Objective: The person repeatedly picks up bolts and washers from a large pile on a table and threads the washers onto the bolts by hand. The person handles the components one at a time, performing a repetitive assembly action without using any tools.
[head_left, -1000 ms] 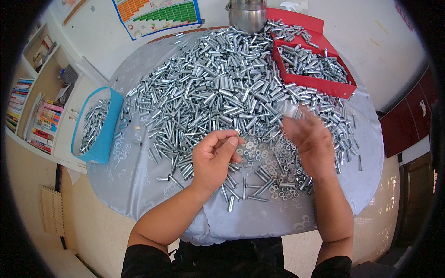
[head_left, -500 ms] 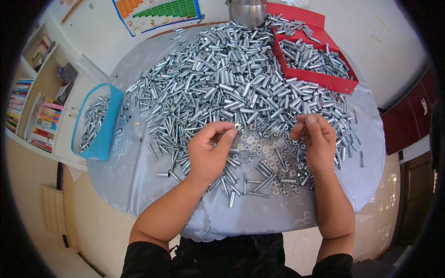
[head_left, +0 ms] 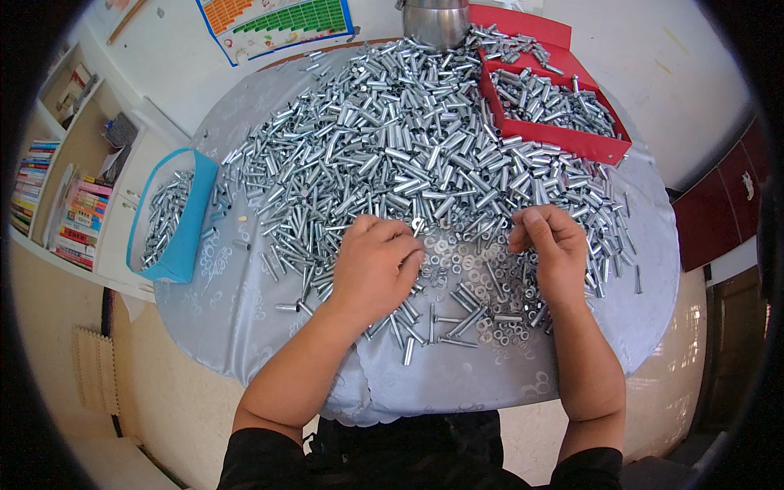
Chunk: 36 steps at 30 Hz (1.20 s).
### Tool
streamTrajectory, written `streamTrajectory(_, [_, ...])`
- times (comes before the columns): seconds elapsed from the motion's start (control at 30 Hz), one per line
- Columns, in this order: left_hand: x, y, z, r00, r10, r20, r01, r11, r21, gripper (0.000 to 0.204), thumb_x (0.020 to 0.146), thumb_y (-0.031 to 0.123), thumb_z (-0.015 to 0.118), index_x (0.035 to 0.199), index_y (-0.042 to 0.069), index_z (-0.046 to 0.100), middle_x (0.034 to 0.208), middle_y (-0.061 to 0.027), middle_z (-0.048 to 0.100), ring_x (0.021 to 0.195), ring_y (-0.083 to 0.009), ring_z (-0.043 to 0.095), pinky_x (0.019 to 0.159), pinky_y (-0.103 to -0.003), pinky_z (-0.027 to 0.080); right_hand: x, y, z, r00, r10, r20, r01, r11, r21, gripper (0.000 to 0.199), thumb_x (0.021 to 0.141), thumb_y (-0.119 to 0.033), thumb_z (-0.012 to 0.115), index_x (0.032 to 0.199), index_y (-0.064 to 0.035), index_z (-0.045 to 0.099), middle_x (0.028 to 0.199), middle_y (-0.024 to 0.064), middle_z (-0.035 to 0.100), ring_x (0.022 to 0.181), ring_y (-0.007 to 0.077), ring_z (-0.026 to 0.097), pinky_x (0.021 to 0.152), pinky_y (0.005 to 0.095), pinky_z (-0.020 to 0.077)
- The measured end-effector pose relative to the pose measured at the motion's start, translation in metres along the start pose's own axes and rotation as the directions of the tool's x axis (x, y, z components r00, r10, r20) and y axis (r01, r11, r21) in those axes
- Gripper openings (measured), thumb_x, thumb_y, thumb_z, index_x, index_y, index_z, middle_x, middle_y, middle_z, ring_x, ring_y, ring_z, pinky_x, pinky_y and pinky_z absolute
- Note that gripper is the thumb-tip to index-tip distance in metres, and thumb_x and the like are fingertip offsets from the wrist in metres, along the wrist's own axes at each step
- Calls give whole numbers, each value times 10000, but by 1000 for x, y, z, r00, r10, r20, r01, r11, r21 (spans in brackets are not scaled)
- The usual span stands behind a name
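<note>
A round table (head_left: 233,331) under a pale patterned cloth is bearing the whole stock. Its largest load, a broad heap of metal sleeves and bolts (head_left: 384,155), is serving as reference here. At the heap's far right, a red box (head_left: 567,145) is standing open, well filled with similar hardware; apart from the heap's left edge, a light-blue bin (head_left: 184,241) is holding a smaller quantity. Behind the heap, a stainless-steel pot (head_left: 437,24) is standing. By judgement, only a minor share is sitting in containers; the bulk is lying loose, so much is remaining to be handled. Whether the boxed pieces are finished assemblies is not determinable. At the heap's near edge, the left hand (head_left: 373,265) is curling back-upward, fingers bent and thumb close to them; a bright washer (head_left: 418,224) is showing at its fingertips, though a firm hold cannot be confirmed. Right of it along that edge, the right hand (head_left: 555,253) is keeping its fingers mostly folded, thumb near the index finger; any content cannot be told. Between the hands, on the heap's near side, loose flat washers (head_left: 468,262) are lying scattered, with hex nuts (head_left: 508,333) nearer the wearer.
</note>
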<state>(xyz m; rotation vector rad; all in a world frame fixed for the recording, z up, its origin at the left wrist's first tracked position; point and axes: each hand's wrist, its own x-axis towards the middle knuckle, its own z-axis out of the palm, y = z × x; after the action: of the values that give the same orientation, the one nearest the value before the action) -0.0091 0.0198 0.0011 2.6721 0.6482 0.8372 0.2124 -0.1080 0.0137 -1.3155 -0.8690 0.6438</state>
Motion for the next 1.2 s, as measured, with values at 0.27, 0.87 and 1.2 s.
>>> streamTrajectory(0.27, [3,9,3,998,59,27,-61,994,87,188,784,143,696,952,65,721,1010,-54,651,937,-278,537,866,-375,435,-2,-1,4,999,27,22,-26,998,-58,193,968,-139,582,915,24,670,730,53,649,642,101,599,619,241,499])
streamTrajectory(0.87, [2,10,13,999,-33,1,33,999,8,131,736,116,720,841,62,664,812,-83,653,838,-296,550,792,-384,436,-4,-19,-9,933,95,347,60,910,-410,114,827,-97,731,852,-2,675,707,27,640,615,97,568,567,249,446])
streamTrajectory(1.2, [1,11,13,999,-24,49,25,999,-22,168,721,41,680,888,62,673,853,-91,642,891,-313,541,818,-404,440,-7,-39,-23,579,343,740,322,737,-594,217,689,-170,785,826,-64,655,716,84,610,659,258,620,586,374,472])
